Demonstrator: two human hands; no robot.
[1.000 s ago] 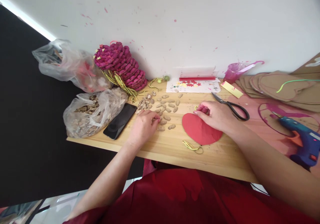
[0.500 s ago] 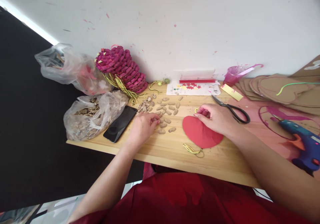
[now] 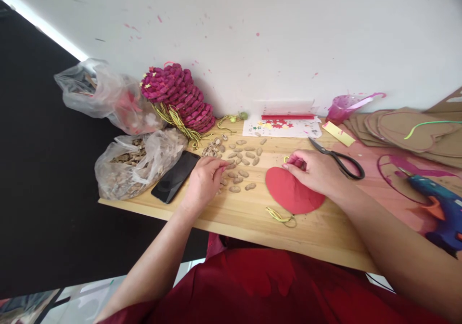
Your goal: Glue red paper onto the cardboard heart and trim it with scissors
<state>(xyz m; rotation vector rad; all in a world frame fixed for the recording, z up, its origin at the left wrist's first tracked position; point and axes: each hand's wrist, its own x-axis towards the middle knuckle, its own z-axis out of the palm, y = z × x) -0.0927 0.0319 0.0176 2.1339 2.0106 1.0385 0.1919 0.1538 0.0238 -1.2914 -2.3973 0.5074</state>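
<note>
My left hand (image 3: 206, 178) is at the left edge of a spread of unshelled peanuts (image 3: 235, 188). Its thumb and fingers are pressed together, and whatever may be between them is hidden. A red, rounded heart-like piece (image 3: 294, 191) lies flat on the wooden table. At its upper edge my right hand (image 3: 306, 167) is closed in a pinch, beside a small yellow cord loop (image 3: 286, 160). Below the red piece rests a yellow cord tassel (image 3: 276, 214). Behind my left hand is a small heap of opened shells (image 3: 210, 148).
Left stand a black phone (image 3: 175, 177), a plastic bag of peanuts (image 3: 133, 170) and stacked magenta peanut-covered pieces (image 3: 180, 97). Black-handled scissors (image 3: 337, 158) lie right of my right hand. Farther right are a blue glue gun (image 3: 438, 199) and cardboard shapes (image 3: 400, 129).
My left hand has drawn slightly back, its fingertips now closer together. My right hand stays on the red piece. The whole view has shifted a little.
</note>
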